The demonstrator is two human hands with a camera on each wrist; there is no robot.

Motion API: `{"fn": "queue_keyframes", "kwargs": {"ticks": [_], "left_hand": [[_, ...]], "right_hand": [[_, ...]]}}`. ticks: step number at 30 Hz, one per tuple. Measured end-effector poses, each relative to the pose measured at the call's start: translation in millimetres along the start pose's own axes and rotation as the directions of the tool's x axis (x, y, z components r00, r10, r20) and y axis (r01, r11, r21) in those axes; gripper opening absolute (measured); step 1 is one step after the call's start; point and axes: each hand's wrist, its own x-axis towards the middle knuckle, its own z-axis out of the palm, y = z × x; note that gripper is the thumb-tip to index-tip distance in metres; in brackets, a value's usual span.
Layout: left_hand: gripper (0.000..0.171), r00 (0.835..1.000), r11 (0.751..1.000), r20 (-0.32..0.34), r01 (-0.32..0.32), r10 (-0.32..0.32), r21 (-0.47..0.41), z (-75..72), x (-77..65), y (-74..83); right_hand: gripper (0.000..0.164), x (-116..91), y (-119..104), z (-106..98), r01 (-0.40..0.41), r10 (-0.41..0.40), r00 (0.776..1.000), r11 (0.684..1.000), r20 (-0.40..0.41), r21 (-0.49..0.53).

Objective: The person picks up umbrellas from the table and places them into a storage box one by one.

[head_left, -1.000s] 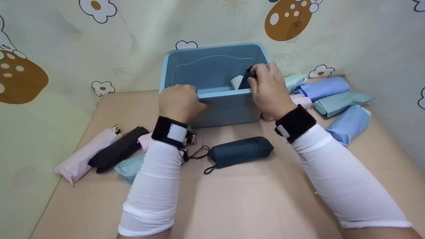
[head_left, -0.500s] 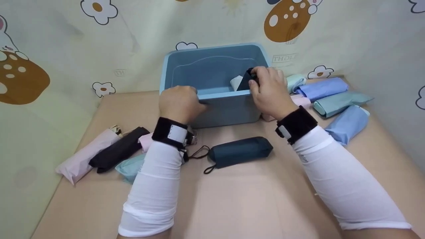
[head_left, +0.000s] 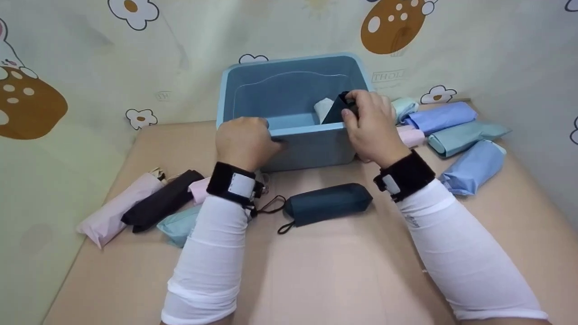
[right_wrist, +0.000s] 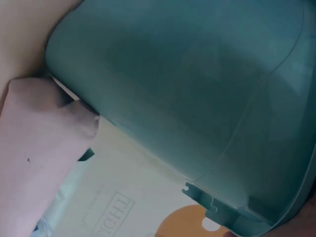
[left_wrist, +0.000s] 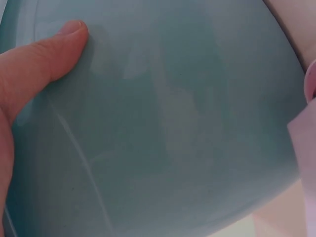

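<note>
In the head view my left hand (head_left: 246, 140) grips the front rim of a blue-grey plastic bin (head_left: 311, 149), fingers over the edge. Its thumb (left_wrist: 54, 61) lies against the bin's outer wall in the left wrist view. At the front right corner my right hand (head_left: 374, 128) holds a dark folded umbrella (head_left: 336, 112) standing tilted inside the bin; its lower part is hidden by the front wall. Beside it in the bin lies a whitish bundle (head_left: 323, 107). The right wrist view shows mostly the bin's outer side (right_wrist: 173, 89), and the held umbrella is out of sight there.
A dark teal folded umbrella (head_left: 329, 204) with a strap lies before the bin. Left are a pale pink one (head_left: 122, 207), a black one (head_left: 162, 201) and a mint one (head_left: 180, 225). Several more, including a blue one (head_left: 474, 167) and a green one (head_left: 467, 137), lie right.
My right hand has shifted slightly right and down along the rim, and the dark umbrella leans a little more. The left hand keeps its grip in the same place.
</note>
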Motion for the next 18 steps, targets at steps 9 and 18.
{"fn": "queue_keyframes", "kwargs": {"ticks": [9,18], "left_hand": [[0.050,0.985,0.998,-0.164,-0.044,0.049,0.035,2.3,-18.9,5.3],[0.049,0.998,1.000,-0.065,-0.026,0.027,0.016,7.2,-17.6,1.5]], "right_hand": [[0.039,-29.3,4.1,3.5,0.100,-0.093,0.981,0.994,-0.170,0.036],[0.050,-24.1,10.9,1.4,0.073,-0.072,0.997,0.997,-0.013,0.038]]}}
